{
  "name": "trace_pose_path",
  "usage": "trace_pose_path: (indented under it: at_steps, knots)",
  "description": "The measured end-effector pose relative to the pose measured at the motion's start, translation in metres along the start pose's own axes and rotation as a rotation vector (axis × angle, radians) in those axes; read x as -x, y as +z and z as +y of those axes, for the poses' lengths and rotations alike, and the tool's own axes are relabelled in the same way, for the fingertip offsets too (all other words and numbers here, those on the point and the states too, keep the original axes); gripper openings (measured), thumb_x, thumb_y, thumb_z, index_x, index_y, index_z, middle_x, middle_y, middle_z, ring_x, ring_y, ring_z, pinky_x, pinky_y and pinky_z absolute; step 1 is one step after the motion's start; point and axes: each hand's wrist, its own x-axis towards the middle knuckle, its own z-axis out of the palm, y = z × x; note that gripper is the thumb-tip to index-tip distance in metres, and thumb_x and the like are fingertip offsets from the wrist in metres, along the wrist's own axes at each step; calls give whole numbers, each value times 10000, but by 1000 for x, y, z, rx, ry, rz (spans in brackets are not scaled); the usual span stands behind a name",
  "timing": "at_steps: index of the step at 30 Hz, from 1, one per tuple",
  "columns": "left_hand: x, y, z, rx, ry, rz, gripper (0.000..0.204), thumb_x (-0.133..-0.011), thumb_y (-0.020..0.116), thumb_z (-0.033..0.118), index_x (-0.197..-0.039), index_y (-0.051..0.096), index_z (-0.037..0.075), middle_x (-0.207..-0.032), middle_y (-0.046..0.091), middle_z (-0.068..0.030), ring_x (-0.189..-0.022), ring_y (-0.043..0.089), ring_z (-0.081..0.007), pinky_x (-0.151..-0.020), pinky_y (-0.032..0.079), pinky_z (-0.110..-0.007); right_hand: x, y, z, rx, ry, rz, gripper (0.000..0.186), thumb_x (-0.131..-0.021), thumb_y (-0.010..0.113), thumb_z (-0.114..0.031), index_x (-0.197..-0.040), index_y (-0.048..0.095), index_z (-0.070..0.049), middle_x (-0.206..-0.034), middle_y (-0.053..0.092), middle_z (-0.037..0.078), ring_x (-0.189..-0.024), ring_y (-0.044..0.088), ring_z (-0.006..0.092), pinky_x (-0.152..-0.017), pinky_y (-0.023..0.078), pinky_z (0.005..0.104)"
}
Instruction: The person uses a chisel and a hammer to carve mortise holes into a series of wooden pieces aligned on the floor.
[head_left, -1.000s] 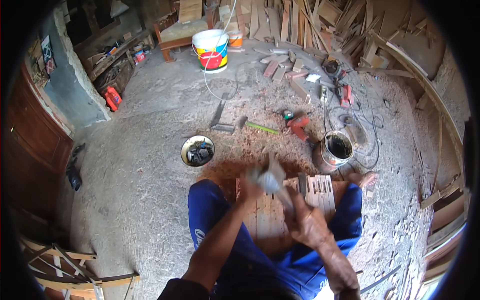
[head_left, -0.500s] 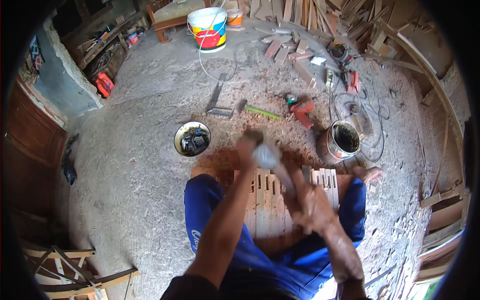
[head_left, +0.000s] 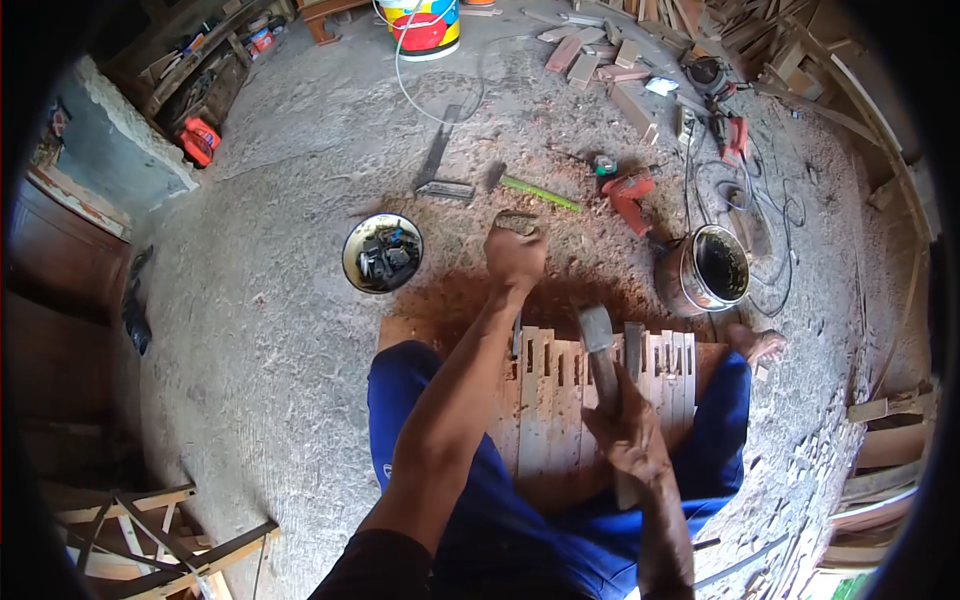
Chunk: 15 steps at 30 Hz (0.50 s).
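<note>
Floor: sawdust-strewn concrete floor (head_left: 250, 330), with a black bowl of hardware (head_left: 382, 252) and a shiny metal can (head_left: 705, 270) on it.
Workpiece: slotted wooden boards (head_left: 560, 400) lie side by side across the person's lap, between the blue trouser legs.
Change: half a second ago both hands met over the boards' top edge with a blurred pale shape between them; now they are apart and sharp, so the blow looks finished and the tools drawn back.
Right hand (head_left: 630, 440): fingers wrapped tight round the handle of a hammer (head_left: 597, 345), whose head rests low over the boards.
Left hand (head_left: 515, 255): lifted past the boards' far edge, fingers curled shut on a small dark tool, possibly a chisel (head_left: 515, 222).
Hidden: the tool's blade is covered by the fist; the forearm hides part of the boards.
</note>
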Motion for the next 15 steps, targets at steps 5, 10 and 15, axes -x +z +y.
trace_pose_path:
  at_steps: [5, 10, 15]
  knots:
    - [-8, -8, 34, 330, -631, -197, 74, -785, 752, 120, -810, 747, 50, -724, 705, -161, -612, 686, -246, -523, 485, -378, 53, 25, 55, -399, 375, -17, 608, -853, 699, -80, -1381, 416, 18, -736, 645, 114, -576, 624, 187, -506, 500, 339]
    - [-19, 41, -38, 226, -522, -195, 175, -754, 728, 163, -793, 703, -6, -741, 692, -215, -699, 701, -336, -640, 514, -437, 70, 56, 94, -584, 412, -53, 536, -874, 689, -65, -1349, 449, -3, -711, 636, 76, -499, 583, 149, -442, 470, 302]
    - [-17, 34, -7, 140, -548, -195, 109, -758, 726, 107, -814, 725, 13, -756, 727, -151, -706, 710, -298, -668, 533, -415, 75, 57, 100, -680, 456, -156, 575, -843, 737, -85, -1354, 480, -26, -733, 592, 45, -493, 559, 123, -432, 465, 276]
